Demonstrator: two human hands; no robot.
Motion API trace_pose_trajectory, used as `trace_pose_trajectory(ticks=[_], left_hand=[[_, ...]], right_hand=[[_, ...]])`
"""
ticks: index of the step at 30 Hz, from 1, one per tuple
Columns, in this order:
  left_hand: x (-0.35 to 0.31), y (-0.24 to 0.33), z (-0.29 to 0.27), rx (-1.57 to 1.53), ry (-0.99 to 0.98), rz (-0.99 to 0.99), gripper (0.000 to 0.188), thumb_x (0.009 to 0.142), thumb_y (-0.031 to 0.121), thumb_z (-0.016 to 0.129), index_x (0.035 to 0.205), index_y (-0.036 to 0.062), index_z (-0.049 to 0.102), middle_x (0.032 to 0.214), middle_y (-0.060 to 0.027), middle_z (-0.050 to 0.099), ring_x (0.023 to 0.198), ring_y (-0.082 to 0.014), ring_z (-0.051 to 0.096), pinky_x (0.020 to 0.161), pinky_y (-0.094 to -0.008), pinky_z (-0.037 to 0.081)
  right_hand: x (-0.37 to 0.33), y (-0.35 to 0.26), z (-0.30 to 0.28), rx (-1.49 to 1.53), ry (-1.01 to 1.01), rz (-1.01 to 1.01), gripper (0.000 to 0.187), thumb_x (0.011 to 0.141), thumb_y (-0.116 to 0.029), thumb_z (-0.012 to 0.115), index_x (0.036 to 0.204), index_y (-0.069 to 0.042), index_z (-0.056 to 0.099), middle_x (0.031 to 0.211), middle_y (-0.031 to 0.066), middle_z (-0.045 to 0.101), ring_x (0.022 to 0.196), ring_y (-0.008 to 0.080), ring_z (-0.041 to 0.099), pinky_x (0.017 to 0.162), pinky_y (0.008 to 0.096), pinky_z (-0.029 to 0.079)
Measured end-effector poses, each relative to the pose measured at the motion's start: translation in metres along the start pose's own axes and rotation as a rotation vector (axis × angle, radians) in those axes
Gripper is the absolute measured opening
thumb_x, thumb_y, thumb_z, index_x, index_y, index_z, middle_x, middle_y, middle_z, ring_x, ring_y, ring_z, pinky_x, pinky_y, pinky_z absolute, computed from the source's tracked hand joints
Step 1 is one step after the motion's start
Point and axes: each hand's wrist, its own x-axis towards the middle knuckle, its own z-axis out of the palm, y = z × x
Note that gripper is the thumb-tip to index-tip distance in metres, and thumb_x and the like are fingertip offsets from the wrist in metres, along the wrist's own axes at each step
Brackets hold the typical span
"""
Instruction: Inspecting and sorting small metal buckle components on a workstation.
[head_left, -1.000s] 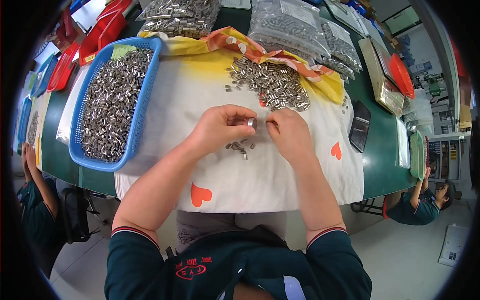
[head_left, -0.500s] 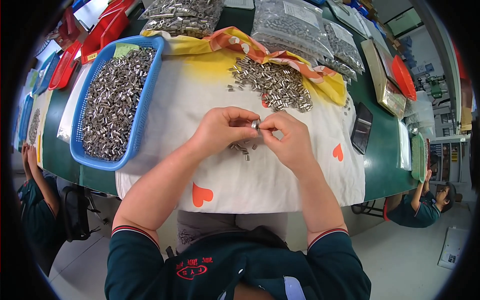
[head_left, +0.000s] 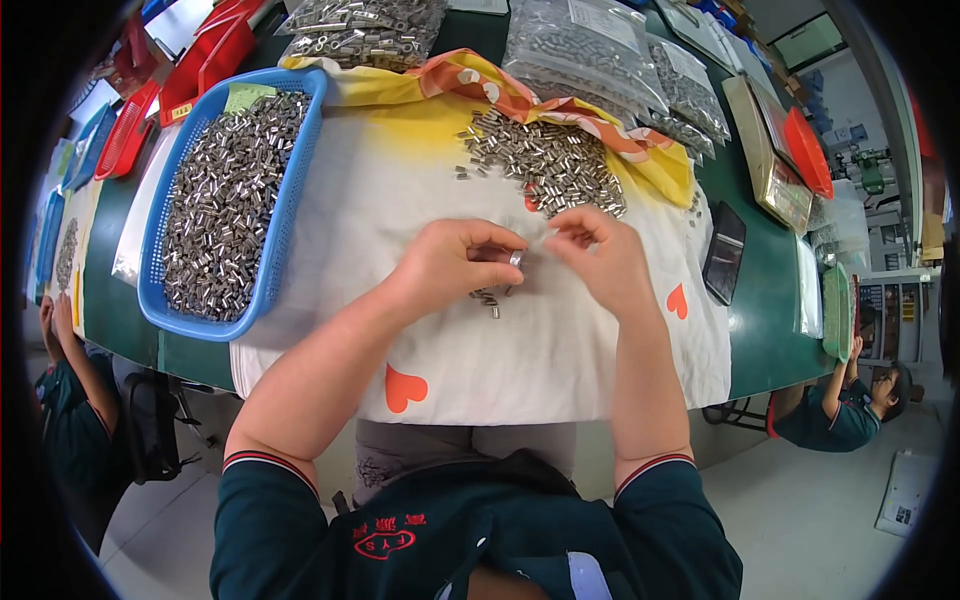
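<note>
Left hand (head_left: 450,258) gripping at centre frame, right hand (head_left: 605,255) just beside it!
And it's one round metal piece (head_left: 516,258) in the left fingers, mid-frame; the right fingers are curled, a piece between them or not, I cannot tell; red lettering (head_left: 385,537) on the shirt, lower centre; a white label (head_left: 607,18) on a clear bag (head_left: 570,60), upper right of centre; open cloth (head_left: 340,200) left of the hands, its near edge lower centre; one metal-filled large blue basket (head_left: 313,150), left; one pile of metal cylinders (head_left: 550,165), upper centre, too many to count; one dark phone (head_left: 724,252) on the green surface (head_left: 770,330), right.
</note>
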Motion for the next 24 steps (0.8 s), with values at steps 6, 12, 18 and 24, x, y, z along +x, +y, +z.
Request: trace_pose_trajectory(ticks=[6, 12, 18, 24], left_hand=[[0.0, 0.003, 0.002, 0.044, -0.017, -0.018, 0.029, 0.073, -0.001, 0.065, 0.102, -0.0011, 0.058, 0.088, -0.0024, 0.06, 0.078, -0.0067, 0.056, 0.069, -0.0195, 0.047], [0.002, 0.004, -0.002, -0.141, -0.002, 0.037, 0.028, 0.074, 0.003, 0.065, 0.101, 0.0013, 0.059, 0.086, 0.0002, 0.06, 0.077, -0.0045, 0.054, 0.069, -0.0188, 0.045], [0.002, 0.0, -0.008, -0.234, -0.007, 0.086, 0.03, 0.076, 0.002, 0.063, 0.105, 0.0005, 0.056, 0.092, -0.0021, 0.06, 0.082, -0.0064, 0.055, 0.071, -0.0204, 0.046], [0.003, 0.0, -0.007, -0.337, 0.007, 0.092, 0.031, 0.076, 0.001, 0.062, 0.105, -0.0005, 0.054, 0.094, -0.0046, 0.06, 0.083, -0.0085, 0.057, 0.072, -0.0215, 0.047]], right_hand=[[0.013, 0.022, 0.006, -0.432, 0.226, -0.162, 0.01, 0.071, -0.008, 0.061, 0.081, -0.004, 0.062, 0.077, 0.0086, 0.059, 0.07, 0.0216, 0.057, 0.064, 0.0323, 0.046], [0.012, 0.023, 0.01, -0.557, 0.199, -0.144, 0.007, 0.069, -0.007, 0.06, 0.076, -0.004, 0.061, 0.076, 0.0106, 0.057, 0.076, 0.0258, 0.055, 0.068, 0.0361, 0.044], [0.007, 0.008, 0.013, -0.384, 0.171, -0.107, 0.005, 0.071, -0.006, 0.06, 0.076, -0.004, 0.06, 0.076, 0.0095, 0.058, 0.071, 0.0226, 0.056, 0.065, 0.0311, 0.045], [-0.005, -0.004, 0.015, 0.155, -0.008, -0.16, 0.008, 0.073, -0.002, 0.06, 0.081, -0.002, 0.061, 0.075, 0.0048, 0.058, 0.066, 0.0136, 0.055, 0.062, 0.0246, 0.044]])
